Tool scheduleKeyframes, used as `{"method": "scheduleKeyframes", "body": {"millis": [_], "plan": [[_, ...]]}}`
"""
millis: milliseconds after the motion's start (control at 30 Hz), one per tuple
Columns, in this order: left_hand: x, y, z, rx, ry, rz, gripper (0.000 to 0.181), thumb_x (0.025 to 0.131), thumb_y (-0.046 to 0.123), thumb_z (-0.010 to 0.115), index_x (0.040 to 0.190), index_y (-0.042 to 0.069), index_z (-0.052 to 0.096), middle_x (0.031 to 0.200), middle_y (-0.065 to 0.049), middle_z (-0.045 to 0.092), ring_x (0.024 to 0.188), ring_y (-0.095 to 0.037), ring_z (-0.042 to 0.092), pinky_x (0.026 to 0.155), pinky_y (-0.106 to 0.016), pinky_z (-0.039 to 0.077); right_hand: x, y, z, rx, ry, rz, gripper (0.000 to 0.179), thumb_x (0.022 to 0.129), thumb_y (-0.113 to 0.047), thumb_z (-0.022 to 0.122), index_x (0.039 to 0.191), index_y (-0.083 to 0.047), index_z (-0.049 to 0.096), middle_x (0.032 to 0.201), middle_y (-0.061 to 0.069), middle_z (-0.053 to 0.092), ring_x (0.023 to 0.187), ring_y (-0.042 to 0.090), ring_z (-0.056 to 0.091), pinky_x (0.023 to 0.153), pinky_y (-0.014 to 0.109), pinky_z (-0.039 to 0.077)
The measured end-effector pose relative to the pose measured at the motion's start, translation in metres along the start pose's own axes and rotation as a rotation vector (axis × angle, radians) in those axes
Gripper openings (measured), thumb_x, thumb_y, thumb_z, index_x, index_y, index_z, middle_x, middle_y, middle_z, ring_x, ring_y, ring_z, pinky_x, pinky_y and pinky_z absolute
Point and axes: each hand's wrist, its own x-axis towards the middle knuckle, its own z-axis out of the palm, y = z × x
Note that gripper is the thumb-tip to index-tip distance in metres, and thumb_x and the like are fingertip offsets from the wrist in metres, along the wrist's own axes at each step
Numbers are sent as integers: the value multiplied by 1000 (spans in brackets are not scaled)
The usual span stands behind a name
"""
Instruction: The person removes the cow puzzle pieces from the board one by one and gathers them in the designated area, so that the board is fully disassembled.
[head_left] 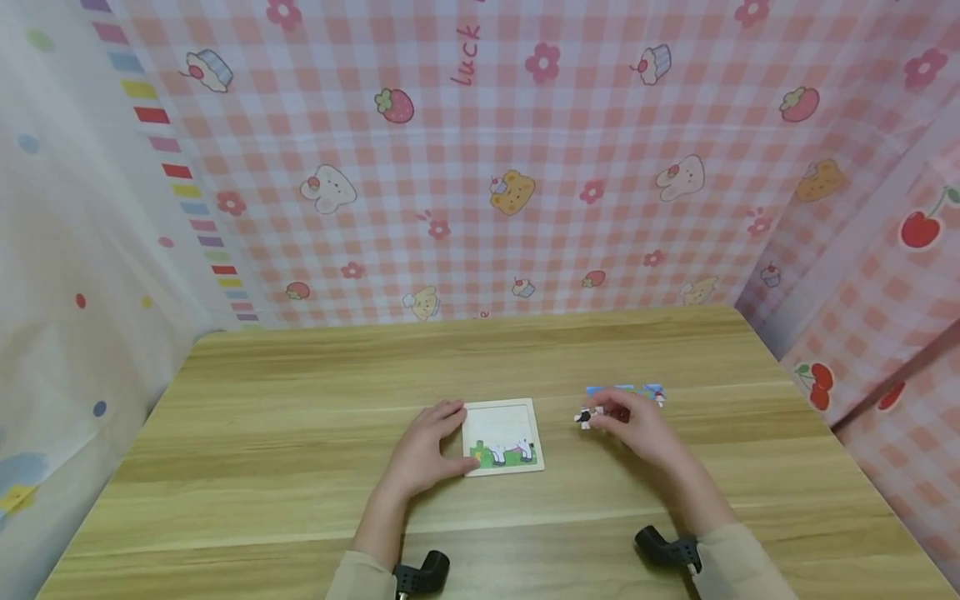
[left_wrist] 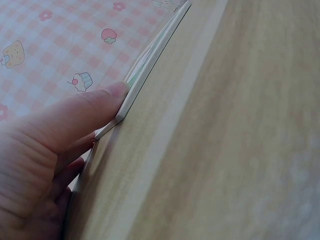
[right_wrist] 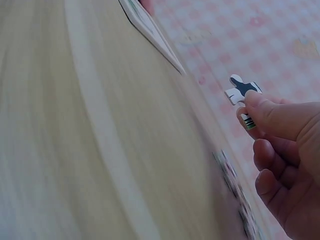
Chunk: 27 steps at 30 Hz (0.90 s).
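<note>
A square wooden puzzle board [head_left: 498, 421] lies on the table, its lower part filled with pieces that show a white animal's legs on green. My left hand [head_left: 426, 450] holds the board at its left side, the thumb [left_wrist: 107, 100] over the near corner and the fingers by the far corner. To the right of the board, my right hand [head_left: 633, 425] pinches a black-and-white puzzle piece [right_wrist: 243, 91] between thumb and forefinger, raised above the tabletop. Loose puzzle pieces [head_left: 652, 392], mostly blue, lie just behind that hand, partly hidden by it.
The wood-grain table [head_left: 300, 400] reaches back to a pink checked curtain [head_left: 465, 233]. More curtain hangs at the left and right sides. Black wrist mounts [head_left: 431, 573] sit at both sleeves, close over the table.
</note>
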Motion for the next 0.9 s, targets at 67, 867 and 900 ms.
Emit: {"method": "scheduleKeyframes", "body": {"millis": [67,867,900], "plan": [[0,-1,0,3,1,2,76,76,32,86,137,-1,57,148,-10,49,141,-33,36,115,-50,29,-4,4,-8,24,11,-6,16,86,1,73,102,1,69,80,3,62,63,5,48,52,22,43],[0,-1,0,-7,-1,10,76,76,34,86,137,-1,57,148,-11,48,141,-34,35,114,-51,30,-39,48,-79,-195,110,98,15,89,-1,71,104,-1,68,76,0,54,68,6,47,60,22,39],[0,-2,0,-6,-1,11,76,76,34,86,137,-1,57,148,-11,48,141,-34,36,114,-51,30,-39,48,-80,-205,107,110,15,89,-2,71,104,-2,68,77,0,54,69,6,48,60,23,40]]}}
